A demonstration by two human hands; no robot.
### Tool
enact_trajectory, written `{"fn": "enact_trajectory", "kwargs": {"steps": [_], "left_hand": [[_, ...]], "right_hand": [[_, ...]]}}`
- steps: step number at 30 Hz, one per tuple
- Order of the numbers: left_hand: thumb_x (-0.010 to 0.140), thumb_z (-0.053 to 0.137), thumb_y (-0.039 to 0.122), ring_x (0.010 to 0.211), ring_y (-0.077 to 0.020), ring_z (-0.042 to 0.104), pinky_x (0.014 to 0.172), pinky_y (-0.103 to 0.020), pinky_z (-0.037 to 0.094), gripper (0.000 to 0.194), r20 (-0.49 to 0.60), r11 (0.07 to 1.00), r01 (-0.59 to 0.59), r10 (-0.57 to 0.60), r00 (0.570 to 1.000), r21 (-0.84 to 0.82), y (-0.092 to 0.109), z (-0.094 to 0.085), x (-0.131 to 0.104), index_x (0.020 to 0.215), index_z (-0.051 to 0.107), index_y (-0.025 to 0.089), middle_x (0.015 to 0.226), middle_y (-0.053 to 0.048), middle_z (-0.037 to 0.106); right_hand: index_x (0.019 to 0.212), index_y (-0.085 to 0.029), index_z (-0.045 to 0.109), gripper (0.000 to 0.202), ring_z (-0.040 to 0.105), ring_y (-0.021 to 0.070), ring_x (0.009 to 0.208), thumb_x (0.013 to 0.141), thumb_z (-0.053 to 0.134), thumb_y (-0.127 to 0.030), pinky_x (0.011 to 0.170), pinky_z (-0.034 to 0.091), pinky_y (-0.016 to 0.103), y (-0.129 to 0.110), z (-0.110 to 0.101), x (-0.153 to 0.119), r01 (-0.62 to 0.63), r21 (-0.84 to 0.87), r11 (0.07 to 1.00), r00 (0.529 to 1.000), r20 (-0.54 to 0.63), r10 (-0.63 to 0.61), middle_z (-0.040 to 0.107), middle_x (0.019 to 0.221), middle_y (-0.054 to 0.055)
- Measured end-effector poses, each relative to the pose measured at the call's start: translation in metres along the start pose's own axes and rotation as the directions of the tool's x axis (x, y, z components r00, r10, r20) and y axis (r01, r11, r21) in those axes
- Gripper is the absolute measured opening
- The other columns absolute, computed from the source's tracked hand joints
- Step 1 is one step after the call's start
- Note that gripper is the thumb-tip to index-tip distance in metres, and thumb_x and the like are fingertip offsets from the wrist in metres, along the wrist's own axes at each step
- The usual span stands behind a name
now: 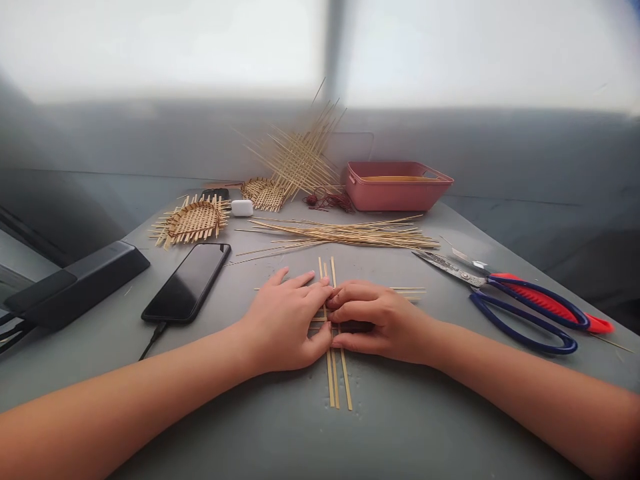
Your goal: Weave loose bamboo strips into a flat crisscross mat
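Thin bamboo strips (pixel 347 387) lie crossed on the grey table under both hands, several running away from me and others sideways. My left hand (pixel 287 320) lies flat over their left side, fingers stretched and spread, thumb tip at the crossing. From the right, my right hand (pixel 383 320) reaches in with bent fingers, its fingertips and thumb on the rightmost upright strip near the crossing. Sideways strip ends (pixel 410 292) stick out past my right hand. The hands hide most of the crossing.
Scissors (pixel 480 283) with blue handles lie right, beside a red-handled tool (pixel 597 324). Behind are loose strips (pixel 345 235), a pink basket (pixel 395 197), dark red cord (pixel 330 200) and woven pieces (pixel 195 221). A phone (pixel 187 283), white case (pixel 243 208) and black box (pixel 80 280) stand left.
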State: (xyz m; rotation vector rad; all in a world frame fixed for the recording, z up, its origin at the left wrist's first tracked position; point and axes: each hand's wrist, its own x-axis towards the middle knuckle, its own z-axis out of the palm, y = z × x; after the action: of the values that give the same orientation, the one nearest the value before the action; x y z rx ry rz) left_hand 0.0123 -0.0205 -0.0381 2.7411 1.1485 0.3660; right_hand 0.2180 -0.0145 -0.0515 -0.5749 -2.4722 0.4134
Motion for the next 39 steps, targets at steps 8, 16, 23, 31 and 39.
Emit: {"fn": "enact_trajectory", "kwargs": {"steps": [8, 16, 23, 31, 39], "left_hand": [[0.086, 0.044, 0.037, 0.133, -0.0308, 0.043, 0.108, -0.061, 0.029, 0.047, 0.019, 1.0, 0.01, -0.01, 1.0, -0.001, -0.002, 0.0, -0.003, 0.13, 0.051, 0.021, 0.14, -0.006, 0.053], [0.089, 0.043, 0.037, 0.135, -0.0313, 0.041, 0.11, -0.061, 0.027, 0.046, 0.027, 0.999, -0.038, 0.039, 0.999, -0.029, -0.006, -0.002, -0.007, 0.132, 0.047, 0.021, 0.139, -0.008, 0.054], [0.09, 0.043, 0.034, 0.135, -0.0296, 0.041, 0.111, -0.061, 0.024, 0.048, 0.05, 0.996, -0.077, 0.079, 0.996, -0.039, -0.008, -0.004, -0.005, 0.135, 0.043, 0.02, 0.14, -0.008, 0.053], [0.096, 0.039, 0.035, 0.132, -0.0302, 0.044, 0.11, -0.056, 0.029, 0.039, -0.085, 0.979, -0.146, 0.159, 0.984, 0.14, -0.006, -0.001, -0.015, 0.124, 0.056, 0.014, 0.136, -0.013, 0.056], [0.096, 0.041, 0.025, 0.101, -0.0222, 0.062, 0.098, -0.039, 0.046, 0.027, -0.204, 0.971, -0.19, 0.218, 0.954, 0.148, -0.007, 0.001, -0.024, 0.097, 0.066, 0.017, 0.101, -0.008, 0.071]], "right_hand": [[0.088, -0.018, 0.068, 0.014, 0.062, 0.0192, 0.092, 0.086, 0.065, -0.031, 0.087, 0.052, 0.034, 0.001, 0.0, -0.001, 0.0, 0.005, 1.0, 1.0, -0.017, 0.0, 0.069, 0.092, 0.009], [0.088, -0.017, 0.068, 0.015, 0.062, 0.0186, 0.092, 0.085, 0.066, -0.032, 0.088, 0.051, 0.034, -0.002, 0.0, 0.0, -0.011, 0.019, 1.0, 1.0, -0.013, 0.012, 0.068, 0.092, 0.009], [0.088, -0.018, 0.069, 0.015, 0.062, 0.0192, 0.093, 0.084, 0.067, -0.032, 0.087, 0.051, 0.033, -0.004, -0.001, 0.001, -0.041, 0.046, 0.998, 0.999, 0.002, 0.041, 0.068, 0.091, 0.009], [0.092, -0.017, 0.07, 0.014, 0.064, 0.0186, 0.093, 0.083, 0.068, -0.028, 0.086, 0.052, 0.032, -0.004, -0.004, 0.0, -0.114, 0.089, 0.99, 0.993, 0.018, 0.112, 0.068, 0.098, 0.01], [0.089, -0.018, 0.069, 0.009, 0.066, 0.0162, 0.084, 0.087, 0.06, -0.02, 0.077, 0.054, 0.029, 0.002, -0.01, 0.001, -0.227, 0.145, 0.963, 0.966, -0.093, 0.242, 0.071, 0.092, 0.008]]}}
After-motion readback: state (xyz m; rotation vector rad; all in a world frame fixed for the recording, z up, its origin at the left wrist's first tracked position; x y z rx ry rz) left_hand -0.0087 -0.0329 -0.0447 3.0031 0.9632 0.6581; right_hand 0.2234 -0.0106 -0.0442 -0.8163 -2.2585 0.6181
